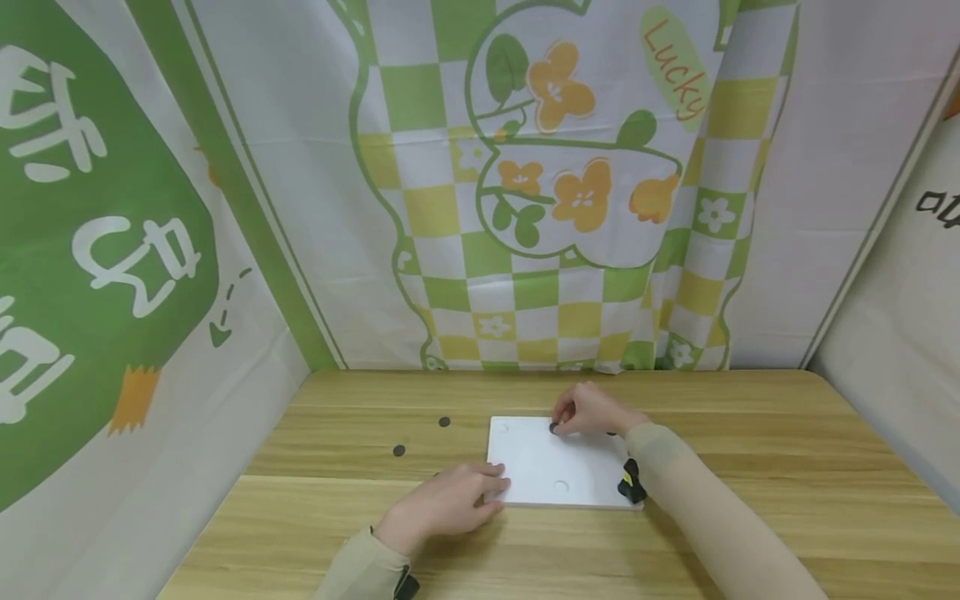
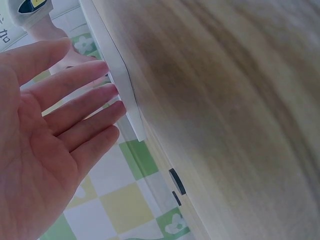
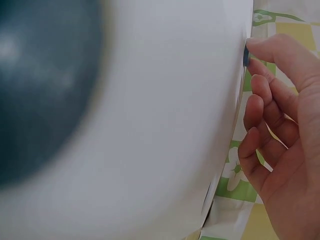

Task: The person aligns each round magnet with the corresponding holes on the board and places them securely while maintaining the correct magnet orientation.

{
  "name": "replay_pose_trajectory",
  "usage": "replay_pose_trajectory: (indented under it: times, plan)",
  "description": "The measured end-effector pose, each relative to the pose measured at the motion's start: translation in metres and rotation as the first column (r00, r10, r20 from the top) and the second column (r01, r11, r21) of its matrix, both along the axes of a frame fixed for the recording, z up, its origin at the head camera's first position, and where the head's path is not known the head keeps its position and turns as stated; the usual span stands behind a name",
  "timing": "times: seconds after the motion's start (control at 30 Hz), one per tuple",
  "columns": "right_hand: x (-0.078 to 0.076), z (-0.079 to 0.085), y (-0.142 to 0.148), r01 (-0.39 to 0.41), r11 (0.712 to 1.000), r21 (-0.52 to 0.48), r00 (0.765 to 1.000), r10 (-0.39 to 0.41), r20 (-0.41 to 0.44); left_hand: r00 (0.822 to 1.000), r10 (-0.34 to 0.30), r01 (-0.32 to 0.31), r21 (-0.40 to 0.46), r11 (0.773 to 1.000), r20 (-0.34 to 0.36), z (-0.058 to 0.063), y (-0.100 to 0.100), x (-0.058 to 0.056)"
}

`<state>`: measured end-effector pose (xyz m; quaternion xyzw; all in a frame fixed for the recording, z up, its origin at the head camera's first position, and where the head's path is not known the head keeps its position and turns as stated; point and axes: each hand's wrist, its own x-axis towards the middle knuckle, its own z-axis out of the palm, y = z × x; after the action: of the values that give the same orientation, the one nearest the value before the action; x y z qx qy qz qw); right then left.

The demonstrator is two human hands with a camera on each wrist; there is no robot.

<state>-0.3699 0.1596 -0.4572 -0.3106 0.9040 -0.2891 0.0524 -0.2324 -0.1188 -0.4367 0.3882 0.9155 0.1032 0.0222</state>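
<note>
White board (image 1: 540, 458), thin, smooth, rectangular, with round recesses; flat on the table (image 1: 810, 483), long axis running left to right before the person; left hand (image 1: 453, 497), fingers extended and gripping nothing, at its left edge; right hand (image 1: 592, 410), thumb and fingertips closed on a dark round disc (image 1: 553, 428) at the board's far edge; two loose discs (image 1: 399, 451), left of the board; tabletop wood-grained; fabric curtain (image 1: 536, 292) behind, green-and-yellow checked, orange-flowered.

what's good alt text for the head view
A person's right hand pinches a small dark disc near the far edge of a white board while the left hand touches its left side. At least two more dark discs lie farther left on the wooden table.
</note>
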Motion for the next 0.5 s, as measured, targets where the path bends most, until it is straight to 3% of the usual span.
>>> replay_pose_trajectory:
  times: [0.5]
  plan:
    - [0.0003, 0.0019, 0.0007, 0.026, 0.999, 0.032, 0.999, -0.027, 0.018, 1.000, 0.000, 0.000, -0.007, 1.000, -0.010, 0.0012, 0.0004, 0.0011]
